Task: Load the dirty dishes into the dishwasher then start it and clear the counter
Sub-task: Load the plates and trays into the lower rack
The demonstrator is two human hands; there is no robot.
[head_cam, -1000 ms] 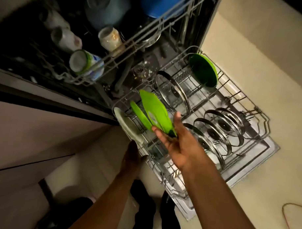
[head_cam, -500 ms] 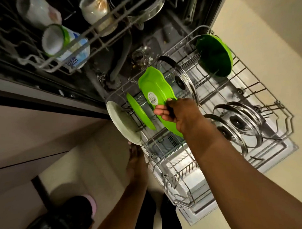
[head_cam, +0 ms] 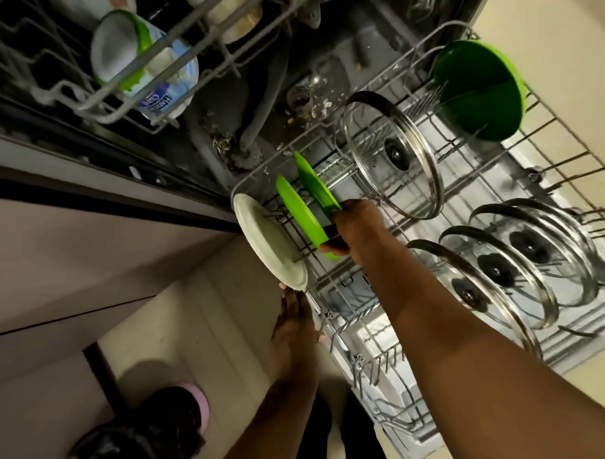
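Your right hand (head_cam: 354, 227) grips the lower edge of a bright green scalloped plastic plate (head_cam: 314, 187), fingers curled round its rim, plate standing on edge in the pulled-out grey wire lower rack (head_cam: 365, 365); just left of your fingers a second green plastic plate (head_cam: 296, 212) stands upright, then a round white plate (head_cam: 269, 245) at the rack's end; your left hand (head_cam: 295, 335) reaches up beside the rack with straight fingers, tips touching the white plate's lower rim; right of your fingers a glass lid with steel rim (head_cam: 394, 153) stands upright; further right, more glass lids (head_cam: 495, 270); a round green bowl (head_cam: 479, 91) at the far corner; well above your fingers, a white and green mug (head_cam: 142, 59) lies in the upper rack (head_cam: 103, 109).
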